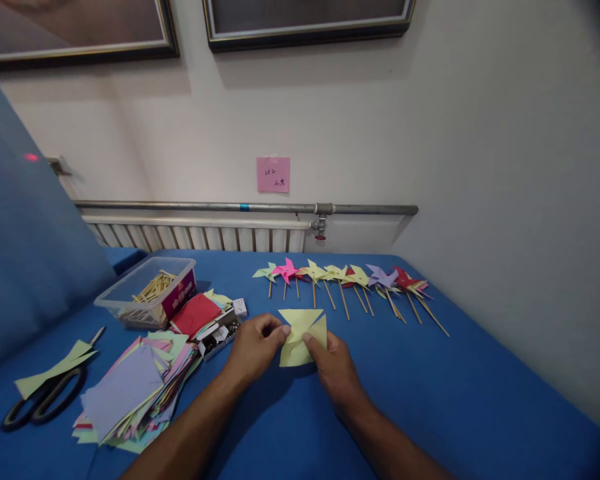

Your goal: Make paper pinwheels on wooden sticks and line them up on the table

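Observation:
A pale yellow paper square (296, 347) with slits cut in from its corners is held up above the blue table. My left hand (254, 348) pinches its left edge between thumb and fingers. On the right side, my right hand (336, 368) grips the same paper, its thumb pressed on the front near the middle and its fingers behind, mostly hidden. Beyond my hands lies a row of finished paper pinwheels on sticks, among them a pink pinwheel (286, 270), a purple pinwheel (381, 276) and a red pinwheel (405, 279).
To the left are a pile of coloured paper (123, 393), black-handled scissors (55, 393) under yellow paper strips, and a small box (219, 339) of dark metal bits. A clear plastic tub (145, 293) holds wooden sticks. A radiator (205, 233) and pipe run along the wall behind the table.

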A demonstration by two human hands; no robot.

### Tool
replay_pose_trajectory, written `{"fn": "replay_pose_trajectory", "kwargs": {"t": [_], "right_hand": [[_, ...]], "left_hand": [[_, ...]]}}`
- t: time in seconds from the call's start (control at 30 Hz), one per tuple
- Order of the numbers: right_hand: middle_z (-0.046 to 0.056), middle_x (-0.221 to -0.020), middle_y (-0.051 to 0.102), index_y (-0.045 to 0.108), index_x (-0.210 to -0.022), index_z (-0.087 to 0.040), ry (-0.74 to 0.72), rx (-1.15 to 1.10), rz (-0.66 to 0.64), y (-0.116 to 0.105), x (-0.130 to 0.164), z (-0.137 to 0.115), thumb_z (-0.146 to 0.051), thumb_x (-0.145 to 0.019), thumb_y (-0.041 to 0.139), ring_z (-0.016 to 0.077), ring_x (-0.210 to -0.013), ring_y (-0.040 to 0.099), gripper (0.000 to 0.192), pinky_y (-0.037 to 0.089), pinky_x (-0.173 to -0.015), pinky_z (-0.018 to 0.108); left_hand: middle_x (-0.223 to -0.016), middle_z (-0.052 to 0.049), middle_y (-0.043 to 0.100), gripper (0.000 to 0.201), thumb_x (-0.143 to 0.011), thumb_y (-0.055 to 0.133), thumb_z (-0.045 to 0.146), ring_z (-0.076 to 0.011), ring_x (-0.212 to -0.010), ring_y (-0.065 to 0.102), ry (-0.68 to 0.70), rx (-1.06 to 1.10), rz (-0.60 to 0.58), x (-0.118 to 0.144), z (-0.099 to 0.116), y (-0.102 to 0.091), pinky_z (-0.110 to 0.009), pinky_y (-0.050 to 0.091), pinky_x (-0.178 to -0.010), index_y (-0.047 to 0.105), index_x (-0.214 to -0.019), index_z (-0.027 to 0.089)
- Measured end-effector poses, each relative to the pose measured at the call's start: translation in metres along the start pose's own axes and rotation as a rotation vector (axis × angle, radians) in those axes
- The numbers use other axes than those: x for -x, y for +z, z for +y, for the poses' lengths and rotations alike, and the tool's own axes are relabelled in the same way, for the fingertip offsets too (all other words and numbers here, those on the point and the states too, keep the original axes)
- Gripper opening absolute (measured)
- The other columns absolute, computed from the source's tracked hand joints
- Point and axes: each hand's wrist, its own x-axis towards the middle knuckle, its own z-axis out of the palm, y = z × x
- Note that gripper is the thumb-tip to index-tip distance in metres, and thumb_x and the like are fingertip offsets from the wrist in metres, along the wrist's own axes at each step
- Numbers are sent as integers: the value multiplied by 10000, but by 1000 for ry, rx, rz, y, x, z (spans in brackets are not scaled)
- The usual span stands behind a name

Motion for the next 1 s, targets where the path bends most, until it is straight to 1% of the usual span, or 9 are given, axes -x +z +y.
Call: {"fn": "replay_pose_trajectory", "kwargs": {"t": [0.07, 0.13, 0.23, 0.3, 0.53, 0.63, 0.73, 0.87, 1.0], "right_hand": [[72, -839, 832, 816, -997, -162, -3, 16, -24, 0, 1, -1, -605, -756, 861, 290, -772, 761, 506, 589, -715, 363], [76, -845, 831, 813, -1007, -151, -8, 37, -45, 0, 2, 1, -618, -759, 856, 283, -773, 758, 531, 586, -720, 355], [81, -860, 830, 812, -1040, -143, -7, 64, -62, 0, 2, 6, -639, -775, 825, 282, -778, 757, 563, 587, -723, 357], [83, -865, 831, 811, -1058, -141, 4, 67, -77, 0, 2, 8, -636, -782, 813, 282, -773, 761, 567, 590, -727, 360], [95, -897, 838, 800, -1096, -133, 39, 16, -122, 4, 5, 5, -602, -779, 839, 281, -767, 776, 568, 612, -704, 356], [87, -863, 831, 805, -1083, -139, 39, 6, -122, 3, 5, 6, -614, -765, 849, 278, -757, 775, 574, 630, -728, 373], [83, -839, 823, 806, -1057, -145, 37, 9, -129, 3, 3, 8, -625, -755, 853, 281, -764, 775, 569, 638, -752, 390], [77, -834, 821, 799, -1070, -141, 39, 16, -133, 3, 3, 8, -608, -765, 840, 280, -755, 775, 559, 640, -776, 404], [84, -868, 830, 799, -1072, -141, 32, 35, -146, 4, 3, 6, -590, -773, 832, 292, -784, 780, 541, 639, -774, 402]], "left_hand": [[-619, 2, 596, 342, -772, 719, 512, -145, -595, 490, -179, 241, -98, -3, 1, 2, -285, 342, -604, 666, -715, 179], [-576, 19, 563, 366, -669, 790, 516, -123, -562, 449, -268, 398, -145, -4, 2, 4, -273, 324, -586, 654, -679, 176], [-595, 7, 613, 354, -532, 879, 416, -118, -571, 491, -338, 519, -135, -4, 4, 8, -265, 360, -603, 651, -645, 170], [-626, -10, 656, 347, -484, 903, 353, -128, -587, 537, -367, 569, -115, -3, 4, 10, -270, 396, -622, 656, -637, 163], [-665, -55, 710, 334, -479, 902, 295, -164, -596, 605, -435, 699, -128, -2, -5, 11, -301, 449, -632, 698, -690, 134], [-637, -29, 678, 327, -508, 901, 300, -138, -564, 563, -453, 755, -133, -2, -10, 12, -286, 418, -611, 698, -706, 136], [-578, 0, 623, 310, -524, 900, 305, -117, -529, 507, -453, 775, -119, -1, -10, 12, -272, 376, -583, 666, -658, 151], [-637, -54, 702, 300, -532, 887, 292, -154, -576, 584, -421, 739, -172, 0, -4, 12, -289, 424, -616, 754, -729, 108], [-675, -105, 757, 304, -511, 890, 276, -195, -616, 652, -415, 722, -160, -1, 0, 12, -315, 495, -666, 782, -724, 88]]}}
